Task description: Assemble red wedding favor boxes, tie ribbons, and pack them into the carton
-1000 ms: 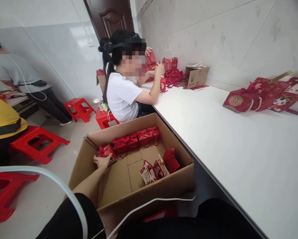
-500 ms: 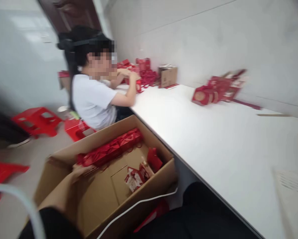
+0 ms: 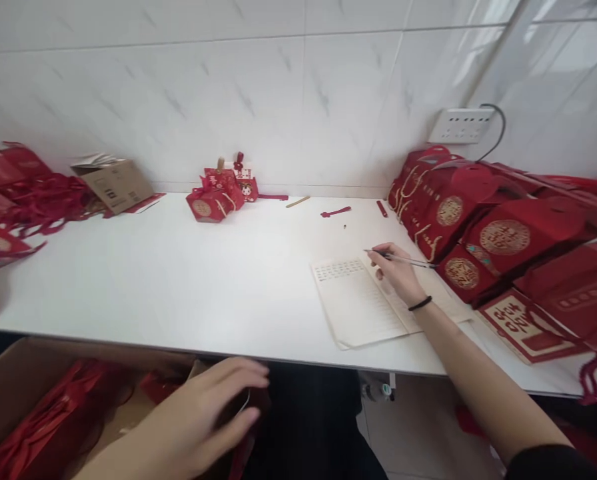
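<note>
While the right hand (image 3: pixel 398 273), seen in the head view, is closed in a writing grip on a pen (image 3: pixel 421 263), its fingers bent and the pen's tip above the notebook (image 3: pixel 361 310), the left hand (image 3: pixel 221 400) is partly open. Its fingers are loosely curved, thumb apart, and it appears to hold nothing; blur prevents a finer reading. It is over the near corner of the carton (image 3: pixel 8 370), below the front edge of the tabletop (image 3: pixel 178 280).

Count: one pen; one notebook, lying open on the tabletop, with rows of marks at the top of its left page; one dark wristband (image 3: pixel 420 303) on the right wrist. Toward the wall lie four strips: one gold strip (image 3: pixel 297 201) and three red strips (image 3: pixel 336 212). One cardboard box (image 3: pixel 121 188) stands at the left, beside a heap of red ribbons (image 3: pixel 53 200), number not determinable.

At the right, at least four red boxes (image 3: pixel 543 217) are crowded together, three round gold emblems plainly visible; overlap prevents an exact count. The carton holds red packages (image 3: pixel 48 427), blurred and uncountable. One socket panel (image 3: pixel 461 125) is on the wall.
</note>
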Demonstrator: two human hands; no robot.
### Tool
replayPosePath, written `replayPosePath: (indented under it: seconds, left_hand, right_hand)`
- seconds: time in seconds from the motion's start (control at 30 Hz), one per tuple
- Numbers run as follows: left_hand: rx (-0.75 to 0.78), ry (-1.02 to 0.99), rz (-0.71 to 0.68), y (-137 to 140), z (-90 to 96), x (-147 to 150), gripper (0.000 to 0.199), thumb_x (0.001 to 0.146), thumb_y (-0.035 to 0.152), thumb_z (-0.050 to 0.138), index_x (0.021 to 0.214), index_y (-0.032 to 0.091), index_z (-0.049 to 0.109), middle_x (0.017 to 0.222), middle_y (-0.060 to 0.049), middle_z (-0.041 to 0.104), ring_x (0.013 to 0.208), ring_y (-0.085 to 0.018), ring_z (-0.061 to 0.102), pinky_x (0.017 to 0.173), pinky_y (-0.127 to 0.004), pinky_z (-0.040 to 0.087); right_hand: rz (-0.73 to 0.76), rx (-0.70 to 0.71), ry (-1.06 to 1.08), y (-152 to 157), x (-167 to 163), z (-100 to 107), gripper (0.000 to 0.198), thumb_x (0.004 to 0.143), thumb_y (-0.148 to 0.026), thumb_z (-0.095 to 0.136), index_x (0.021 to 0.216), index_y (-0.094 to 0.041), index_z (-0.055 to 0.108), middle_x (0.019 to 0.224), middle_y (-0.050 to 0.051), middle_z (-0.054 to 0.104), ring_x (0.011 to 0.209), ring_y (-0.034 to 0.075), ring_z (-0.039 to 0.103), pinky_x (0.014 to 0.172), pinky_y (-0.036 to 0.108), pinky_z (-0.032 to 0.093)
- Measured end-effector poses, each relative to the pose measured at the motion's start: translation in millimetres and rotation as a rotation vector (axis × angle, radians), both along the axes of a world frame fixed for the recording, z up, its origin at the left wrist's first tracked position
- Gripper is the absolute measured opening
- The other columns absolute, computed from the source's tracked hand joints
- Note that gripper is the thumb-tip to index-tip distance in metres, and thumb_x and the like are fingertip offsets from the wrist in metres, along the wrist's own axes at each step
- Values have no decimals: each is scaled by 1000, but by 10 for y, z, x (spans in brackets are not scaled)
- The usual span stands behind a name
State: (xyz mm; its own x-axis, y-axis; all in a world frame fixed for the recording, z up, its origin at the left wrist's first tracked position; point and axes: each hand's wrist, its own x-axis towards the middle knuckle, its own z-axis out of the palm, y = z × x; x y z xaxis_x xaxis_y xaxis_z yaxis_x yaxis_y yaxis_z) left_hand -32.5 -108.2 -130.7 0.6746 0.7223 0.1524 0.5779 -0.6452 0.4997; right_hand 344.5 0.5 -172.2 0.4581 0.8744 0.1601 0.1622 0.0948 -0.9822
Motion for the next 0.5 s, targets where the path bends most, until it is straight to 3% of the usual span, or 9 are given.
replayPosePath:
  seconds: [0.03,0.1,0.17,0.23,0.33,0.5]
  left_hand:
    - [24,3,-197,102,35,365,23,82,26,55,104,28,63,106,-2,66,94,-16,63,82,-25,54]
    - [136,-49,-350,344,19,1077,23,83,21,52,103,18,61,109,-8,64,105,-18,58,92,-29,50]
    - [244,-37,-389,603,-103,1664,24,82,24,53,100,11,62,111,-12,62,108,-23,55,95,-36,47]
    - [290,6,-346,839,-274,2060,30,82,28,54,104,8,60,118,-15,59,113,-27,51,99,-40,44]
    - [270,34,-330,1065,-493,2294,40,81,32,57,112,7,56,118,-14,58,112,-26,52,102,-41,41]
    - [190,50,-361,1071,-640,2202,53,82,36,52,125,4,48,129,-18,50,125,-31,41,110,-48,30]
  right_hand:
    - [12,-7,6,-3,-24,-14,37,59,-44,68,74,-17,49,59,-2,53,41,9,45,32,18,33]
    - [28,-14,11,-4,-56,-51,33,63,-44,62,72,-18,46,58,-2,54,37,8,42,30,19,30]
    - [36,-8,15,14,-69,-96,29,66,-43,57,71,-19,43,56,-3,52,35,7,38,30,19,27]
    - [26,15,-1,53,-71,-139,25,65,-40,55,69,-19,41,52,-5,48,37,8,38,33,19,27]
    - [15,47,-57,120,-76,-186,24,63,-39,55,66,-19,43,53,-5,46,46,9,42,43,21,34]
    - [84,25,-166,139,-108,-194,26,68,-38,57,60,-19,42,54,-3,47,52,11,43,50,23,36]
